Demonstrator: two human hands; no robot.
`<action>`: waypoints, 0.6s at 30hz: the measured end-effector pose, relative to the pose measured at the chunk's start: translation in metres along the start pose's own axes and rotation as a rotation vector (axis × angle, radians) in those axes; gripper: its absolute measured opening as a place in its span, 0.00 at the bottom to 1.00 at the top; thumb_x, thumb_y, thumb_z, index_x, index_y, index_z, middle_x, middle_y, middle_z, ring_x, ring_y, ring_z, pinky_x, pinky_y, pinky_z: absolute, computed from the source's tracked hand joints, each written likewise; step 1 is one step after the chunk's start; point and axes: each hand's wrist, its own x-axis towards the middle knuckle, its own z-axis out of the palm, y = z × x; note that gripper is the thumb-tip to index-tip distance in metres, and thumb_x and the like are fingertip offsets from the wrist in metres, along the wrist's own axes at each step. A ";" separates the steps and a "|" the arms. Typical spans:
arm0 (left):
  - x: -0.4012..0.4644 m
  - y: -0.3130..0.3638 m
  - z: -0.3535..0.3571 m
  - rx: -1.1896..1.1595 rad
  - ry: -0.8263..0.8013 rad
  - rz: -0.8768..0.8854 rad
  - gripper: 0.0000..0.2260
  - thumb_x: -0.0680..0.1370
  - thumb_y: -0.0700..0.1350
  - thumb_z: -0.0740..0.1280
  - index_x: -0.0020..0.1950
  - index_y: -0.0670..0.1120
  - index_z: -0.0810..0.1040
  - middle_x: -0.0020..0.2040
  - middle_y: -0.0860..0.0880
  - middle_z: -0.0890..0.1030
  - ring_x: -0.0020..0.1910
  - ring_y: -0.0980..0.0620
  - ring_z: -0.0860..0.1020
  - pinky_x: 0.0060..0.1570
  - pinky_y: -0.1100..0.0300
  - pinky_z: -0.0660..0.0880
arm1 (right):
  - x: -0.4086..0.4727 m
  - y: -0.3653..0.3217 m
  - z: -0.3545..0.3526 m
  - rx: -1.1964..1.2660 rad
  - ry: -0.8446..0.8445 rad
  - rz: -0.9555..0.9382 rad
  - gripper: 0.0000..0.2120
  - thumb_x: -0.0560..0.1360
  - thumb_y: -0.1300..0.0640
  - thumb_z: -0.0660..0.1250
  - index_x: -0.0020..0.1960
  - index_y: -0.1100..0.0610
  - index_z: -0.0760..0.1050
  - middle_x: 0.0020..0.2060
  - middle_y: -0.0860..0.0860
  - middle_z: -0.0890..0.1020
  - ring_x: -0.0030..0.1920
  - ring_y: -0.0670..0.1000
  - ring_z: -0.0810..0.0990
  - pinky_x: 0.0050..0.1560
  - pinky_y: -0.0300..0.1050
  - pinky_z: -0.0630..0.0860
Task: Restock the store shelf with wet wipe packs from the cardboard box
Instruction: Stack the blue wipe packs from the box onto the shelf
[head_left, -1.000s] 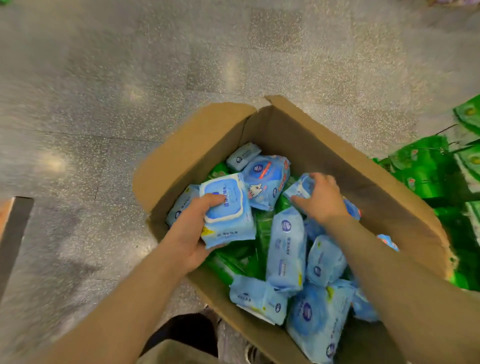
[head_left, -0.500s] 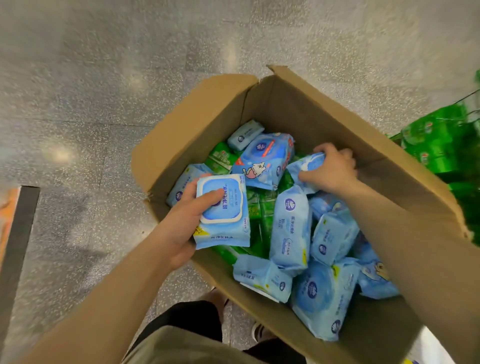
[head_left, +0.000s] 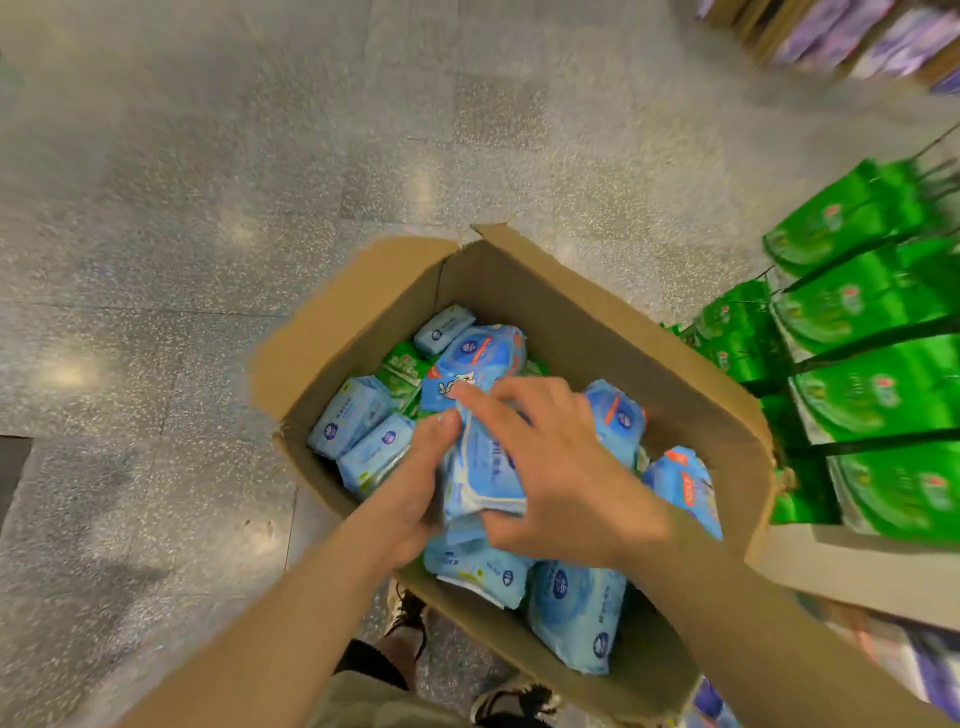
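Observation:
An open cardboard box (head_left: 582, 322) stands on the floor, filled with several blue wet wipe packs and a few green packs (head_left: 402, 371). Above its middle, both hands hold a small stack of blue wet wipe packs (head_left: 485, 467) between them. My left hand (head_left: 415, 488) grips the stack from the left side, thumb up along its edge. My right hand (head_left: 561, 478) covers the stack from the right, fingers curled over its top. More blue packs (head_left: 576, 613) lie loose below and around the hands.
A store shelf (head_left: 857, 571) at the right carries rows of green packs (head_left: 878, 384) behind black wire dividers. Purple goods (head_left: 857, 36) are blurred at the top right. Speckled grey floor (head_left: 208, 208) spreads left and behind. My shoes (head_left: 509, 701) are just below the box.
My right hand came back from the box's far right with a blue pack and met the left hand's pack. Both hands now hold the packs together. The view swung toward the shelf.

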 end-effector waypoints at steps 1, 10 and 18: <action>-0.001 -0.006 -0.001 -0.043 -0.016 0.001 0.38 0.64 0.64 0.74 0.68 0.44 0.74 0.60 0.41 0.82 0.52 0.46 0.84 0.41 0.56 0.81 | -0.007 -0.003 0.002 0.063 -0.012 -0.017 0.48 0.66 0.44 0.73 0.82 0.48 0.56 0.67 0.47 0.67 0.70 0.52 0.64 0.71 0.50 0.62; -0.015 -0.021 -0.027 -0.124 -0.114 -0.031 0.48 0.45 0.52 0.84 0.63 0.40 0.77 0.48 0.38 0.85 0.41 0.41 0.85 0.35 0.51 0.81 | -0.055 0.108 0.073 0.453 0.093 1.015 0.47 0.69 0.38 0.77 0.81 0.45 0.58 0.74 0.55 0.61 0.76 0.56 0.60 0.73 0.52 0.63; -0.037 -0.008 -0.025 -0.129 -0.128 -0.003 0.33 0.41 0.58 0.84 0.42 0.45 0.88 0.44 0.41 0.86 0.38 0.44 0.85 0.33 0.53 0.81 | -0.075 0.115 0.095 0.540 0.373 0.975 0.46 0.68 0.55 0.80 0.79 0.46 0.60 0.69 0.53 0.68 0.68 0.53 0.70 0.65 0.49 0.71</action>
